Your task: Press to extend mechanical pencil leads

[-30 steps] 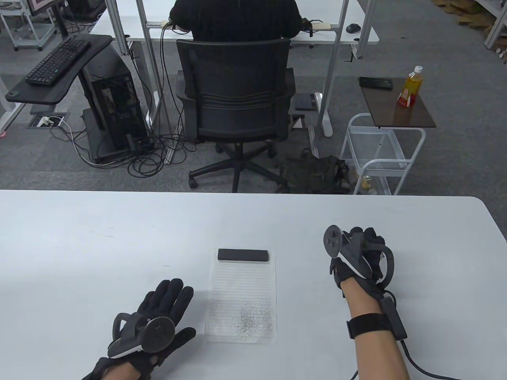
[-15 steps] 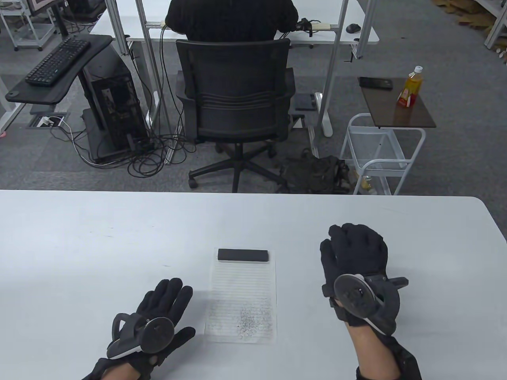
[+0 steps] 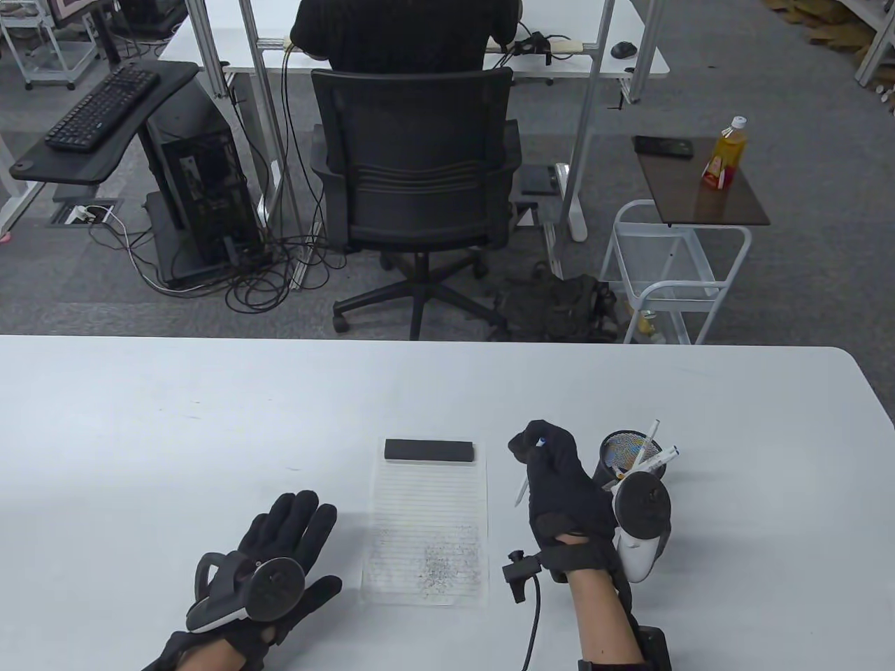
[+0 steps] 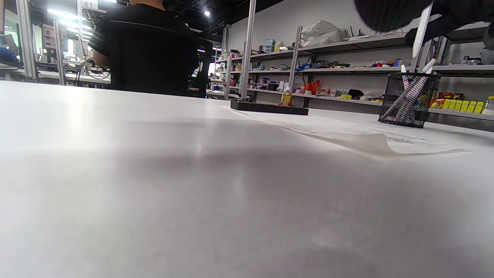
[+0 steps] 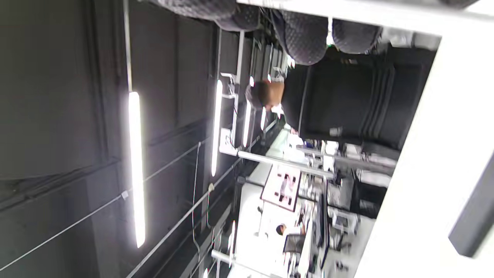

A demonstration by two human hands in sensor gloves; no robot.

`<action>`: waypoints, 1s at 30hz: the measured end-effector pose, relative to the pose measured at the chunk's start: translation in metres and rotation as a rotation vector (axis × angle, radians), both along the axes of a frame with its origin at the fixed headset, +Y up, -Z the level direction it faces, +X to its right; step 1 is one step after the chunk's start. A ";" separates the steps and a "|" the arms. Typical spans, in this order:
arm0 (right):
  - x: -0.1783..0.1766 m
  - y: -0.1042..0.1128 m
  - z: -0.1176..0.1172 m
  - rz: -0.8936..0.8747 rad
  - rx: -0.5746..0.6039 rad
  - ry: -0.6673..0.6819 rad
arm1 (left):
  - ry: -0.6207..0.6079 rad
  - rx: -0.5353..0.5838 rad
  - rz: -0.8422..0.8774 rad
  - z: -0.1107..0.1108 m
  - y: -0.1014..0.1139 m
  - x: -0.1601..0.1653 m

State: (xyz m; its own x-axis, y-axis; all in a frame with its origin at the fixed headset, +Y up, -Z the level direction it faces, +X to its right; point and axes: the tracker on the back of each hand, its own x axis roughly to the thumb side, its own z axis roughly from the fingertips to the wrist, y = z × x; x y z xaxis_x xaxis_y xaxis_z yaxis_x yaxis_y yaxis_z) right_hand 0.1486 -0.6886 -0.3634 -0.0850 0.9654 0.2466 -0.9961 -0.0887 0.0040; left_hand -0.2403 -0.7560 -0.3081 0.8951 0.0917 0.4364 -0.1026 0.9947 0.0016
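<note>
The right hand [image 3: 559, 482] has its fingers curled around a white mechanical pencil [image 3: 523, 489], held up off the table [image 3: 140, 419], tip pointing down, just right of the lined paper [image 3: 426, 524]. More pencils sit in the mesh cup [image 3: 615, 454] behind it. The left hand [image 3: 280, 552] lies flat on the table, fingers straight, holding nothing.
</note>
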 end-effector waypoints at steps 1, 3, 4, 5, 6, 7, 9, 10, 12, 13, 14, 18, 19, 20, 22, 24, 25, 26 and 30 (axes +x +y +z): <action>-0.001 -0.005 -0.002 -0.009 -0.010 0.025 | 0.000 -0.003 -0.001 0.000 0.000 0.000; -0.006 -0.019 -0.006 -0.067 -0.047 0.119 | -0.002 -0.010 -0.002 0.000 -0.001 0.001; -0.007 -0.022 -0.007 -0.091 -0.060 0.142 | -0.004 -0.012 -0.003 0.000 -0.001 0.001; -0.010 -0.031 -0.009 -0.155 -0.090 0.186 | -0.005 -0.014 -0.006 0.000 -0.002 0.001; -0.011 -0.037 -0.010 -0.198 -0.088 0.201 | -0.006 -0.017 -0.008 -0.001 -0.002 0.001; -0.011 -0.042 -0.011 -0.240 -0.079 0.199 | -0.007 -0.018 -0.009 -0.001 -0.002 0.002; -0.010 -0.050 -0.012 -0.299 -0.058 0.169 | -0.008 -0.019 -0.007 -0.001 -0.002 0.002; -0.009 -0.052 -0.012 -0.316 -0.052 0.157 | -0.008 -0.018 -0.006 0.000 -0.002 0.002; -0.007 -0.061 -0.013 -0.402 -0.047 0.155 | -0.010 -0.015 -0.005 -0.001 -0.002 0.002; -0.007 -0.063 -0.013 -0.423 -0.046 0.160 | -0.010 -0.014 -0.006 -0.001 -0.002 0.002; -0.006 -0.067 -0.013 -0.486 -0.041 0.162 | -0.010 -0.011 -0.005 -0.001 -0.002 0.002; -0.007 -0.076 -0.014 -0.606 -0.041 0.158 | -0.007 -0.009 -0.004 -0.001 -0.003 0.001; -0.007 -0.077 -0.014 -0.612 -0.041 0.172 | -0.007 -0.010 -0.004 -0.001 -0.003 0.001; -0.007 -0.078 -0.015 -0.619 -0.038 0.179 | -0.006 -0.011 -0.005 -0.002 -0.003 0.001; -0.006 -0.080 -0.015 -0.648 -0.034 0.171 | -0.005 -0.012 -0.005 -0.001 -0.003 0.001; -0.004 -0.080 -0.015 -0.654 -0.019 0.144 | -0.005 -0.011 -0.005 -0.001 -0.003 0.001; -0.002 -0.080 -0.015 -0.663 -0.013 0.135 | -0.005 -0.010 -0.006 -0.001 -0.003 0.001; -0.001 -0.080 -0.015 -0.684 -0.011 0.150 | -0.006 -0.008 -0.007 -0.001 -0.003 0.001; 0.000 -0.079 -0.015 -0.725 0.029 0.176 | -0.007 -0.009 -0.003 -0.002 -0.003 0.001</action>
State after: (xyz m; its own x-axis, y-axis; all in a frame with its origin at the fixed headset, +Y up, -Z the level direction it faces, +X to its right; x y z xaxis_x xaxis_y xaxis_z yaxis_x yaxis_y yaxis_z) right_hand 0.1483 -0.7680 -0.3780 0.6139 0.7569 0.2241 -0.7894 0.5879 0.1768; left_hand -0.2394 -0.7591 -0.3097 0.8923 0.0926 0.4418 -0.0995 0.9950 -0.0076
